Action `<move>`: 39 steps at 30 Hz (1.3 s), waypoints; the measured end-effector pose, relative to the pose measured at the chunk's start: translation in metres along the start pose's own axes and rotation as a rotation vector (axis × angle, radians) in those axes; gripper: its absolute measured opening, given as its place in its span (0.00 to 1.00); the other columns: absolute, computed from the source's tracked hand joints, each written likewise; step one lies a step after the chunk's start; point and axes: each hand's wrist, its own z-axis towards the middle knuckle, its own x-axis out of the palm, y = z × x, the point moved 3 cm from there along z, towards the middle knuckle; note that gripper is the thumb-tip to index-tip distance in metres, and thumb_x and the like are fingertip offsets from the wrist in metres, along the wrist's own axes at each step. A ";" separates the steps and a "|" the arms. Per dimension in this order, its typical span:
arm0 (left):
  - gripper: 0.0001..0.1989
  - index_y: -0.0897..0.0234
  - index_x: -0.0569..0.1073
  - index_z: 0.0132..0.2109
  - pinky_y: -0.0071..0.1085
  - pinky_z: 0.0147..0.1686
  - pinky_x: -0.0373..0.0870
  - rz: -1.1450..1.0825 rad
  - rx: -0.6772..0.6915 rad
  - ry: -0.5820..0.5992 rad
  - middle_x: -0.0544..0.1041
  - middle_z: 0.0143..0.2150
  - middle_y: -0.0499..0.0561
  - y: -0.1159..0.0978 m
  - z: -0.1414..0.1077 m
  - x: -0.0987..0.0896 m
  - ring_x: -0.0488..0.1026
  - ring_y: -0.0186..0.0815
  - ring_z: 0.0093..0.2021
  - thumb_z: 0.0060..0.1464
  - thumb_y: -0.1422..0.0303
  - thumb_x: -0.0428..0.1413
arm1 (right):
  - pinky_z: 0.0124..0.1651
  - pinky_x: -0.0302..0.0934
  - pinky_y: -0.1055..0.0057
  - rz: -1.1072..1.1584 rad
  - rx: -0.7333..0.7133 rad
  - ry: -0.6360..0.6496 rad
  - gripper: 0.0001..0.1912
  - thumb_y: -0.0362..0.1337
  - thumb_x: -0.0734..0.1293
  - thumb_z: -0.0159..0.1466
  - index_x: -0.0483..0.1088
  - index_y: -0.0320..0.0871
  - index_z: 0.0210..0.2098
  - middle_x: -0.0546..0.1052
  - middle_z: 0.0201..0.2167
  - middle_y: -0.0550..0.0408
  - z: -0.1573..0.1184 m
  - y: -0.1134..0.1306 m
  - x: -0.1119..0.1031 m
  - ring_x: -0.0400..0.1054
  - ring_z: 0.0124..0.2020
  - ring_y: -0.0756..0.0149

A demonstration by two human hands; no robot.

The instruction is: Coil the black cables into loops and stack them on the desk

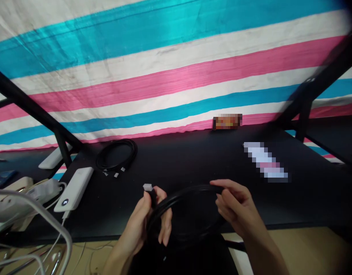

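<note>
Black round-coiled cable hangs between left grip, clasping coil and white-capped plug, and right grip, pinching its loop; keep turns even.

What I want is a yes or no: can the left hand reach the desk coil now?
Probably yes: bare desk lies between the left hand and the desk coil. But that hand holds another coil, which it would likely need to release first.

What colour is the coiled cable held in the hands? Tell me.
The coiled cable is black; the head view shows it best.
</note>
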 end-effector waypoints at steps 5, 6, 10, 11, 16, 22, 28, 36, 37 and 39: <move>0.22 0.64 0.69 0.36 0.23 0.17 0.63 0.175 -0.050 0.032 0.72 0.20 0.49 -0.010 0.006 0.003 0.70 0.31 0.17 0.60 0.49 0.45 | 0.18 0.55 0.80 -0.260 -0.008 0.118 0.09 0.43 0.72 0.56 0.81 0.47 0.34 0.73 0.19 0.56 0.001 0.012 0.006 0.61 0.18 0.75; 0.22 0.64 0.69 0.37 0.23 0.18 0.63 0.218 -0.062 0.042 0.72 0.19 0.48 -0.011 0.007 0.004 0.70 0.31 0.17 0.60 0.49 0.45 | 0.22 0.60 0.78 -0.329 -0.012 0.156 0.08 0.42 0.72 0.56 0.81 0.48 0.34 0.77 0.23 0.53 0.002 0.015 0.011 0.66 0.22 0.72; 0.19 0.61 0.67 0.40 0.19 0.15 0.50 0.397 -0.082 0.039 0.70 0.19 0.44 -0.011 0.010 0.013 0.59 0.24 0.13 0.60 0.50 0.45 | 0.27 0.62 0.76 -0.517 -0.007 0.263 0.06 0.37 0.71 0.56 0.80 0.45 0.33 0.79 0.27 0.54 0.009 0.017 0.036 0.70 0.26 0.69; 0.17 0.60 0.67 0.40 0.19 0.15 0.49 0.446 -0.073 0.008 0.69 0.20 0.43 -0.012 0.011 0.015 0.56 0.23 0.14 0.59 0.51 0.49 | 0.26 0.60 0.77 -0.537 -0.001 0.256 0.06 0.38 0.71 0.56 0.80 0.44 0.33 0.78 0.25 0.55 0.009 0.017 0.040 0.68 0.25 0.70; 0.12 0.61 0.74 0.36 0.23 0.26 0.61 0.663 -0.022 -0.160 0.72 0.26 0.46 -0.022 0.011 0.016 0.65 0.29 0.25 0.44 0.65 0.66 | 0.21 0.52 0.79 -0.553 0.021 0.206 0.14 0.40 0.73 0.54 0.76 0.43 0.39 0.66 0.16 0.63 0.010 0.019 0.043 0.58 0.19 0.76; 0.14 0.63 0.75 0.31 0.21 0.17 0.45 0.356 0.217 -0.412 0.52 0.15 0.38 -0.029 0.004 0.001 0.46 0.21 0.16 0.42 0.58 0.66 | 0.25 0.61 0.76 -0.468 -0.060 0.144 0.12 0.40 0.71 0.57 0.77 0.46 0.42 0.69 0.21 0.60 0.008 0.019 0.037 0.61 0.21 0.73; 0.14 0.60 0.72 0.33 0.19 0.16 0.39 0.103 0.320 -0.461 0.42 0.17 0.35 -0.017 0.001 -0.012 0.37 0.20 0.17 0.45 0.57 0.65 | 0.30 0.71 0.65 -0.015 -0.090 0.258 0.16 0.43 0.67 0.63 0.72 0.51 0.51 0.65 0.18 0.66 0.005 -0.001 0.040 0.54 0.13 0.78; 0.12 0.62 0.70 0.32 0.20 0.14 0.37 -0.059 0.169 -0.234 0.42 0.14 0.35 -0.012 0.007 -0.005 0.36 0.21 0.14 0.50 0.60 0.62 | 0.09 0.56 0.81 0.209 -0.020 0.103 0.15 0.49 0.65 0.63 0.78 0.48 0.40 0.48 0.08 0.71 0.013 -0.010 0.037 0.36 0.08 0.81; 0.12 0.62 0.70 0.32 0.20 0.14 0.38 -0.082 0.160 -0.210 0.43 0.13 0.35 -0.010 0.009 -0.005 0.37 0.21 0.14 0.51 0.60 0.62 | 0.08 0.52 0.83 0.201 -0.010 0.056 0.15 0.49 0.66 0.62 0.78 0.49 0.40 0.47 0.08 0.71 0.013 -0.009 0.036 0.35 0.08 0.81; 0.12 0.63 0.70 0.32 0.21 0.15 0.40 -0.130 0.146 -0.174 0.44 0.13 0.35 -0.004 0.011 -0.004 0.39 0.22 0.14 0.52 0.59 0.61 | 0.07 0.46 0.85 0.164 0.030 -0.026 0.16 0.50 0.66 0.62 0.77 0.50 0.44 0.47 0.09 0.71 0.011 -0.005 0.034 0.34 0.08 0.81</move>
